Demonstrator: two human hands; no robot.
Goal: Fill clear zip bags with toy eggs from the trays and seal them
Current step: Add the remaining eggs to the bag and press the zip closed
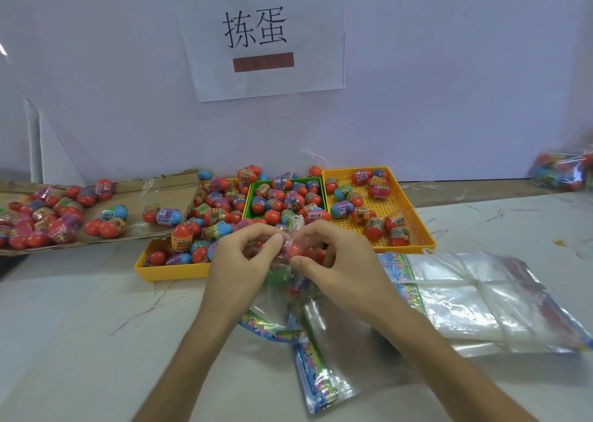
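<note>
Both hands centre frame. Left hand (pixel 244 261) and right hand (pixel 340 261) each pinch the top edge of a clear bag (pixel 279 291) between thumb and fingers. Eggs (pixel 296 250) sit inside it, count unclear through the plastic. Behind are a yellow tray (pixel 170 272), a green tray (pixel 247 205) and a second yellow tray (pixel 414 210), all holding loose eggs (pixel 279 197). Spare bags (pixel 481 293) are stacked lower right.
</note>
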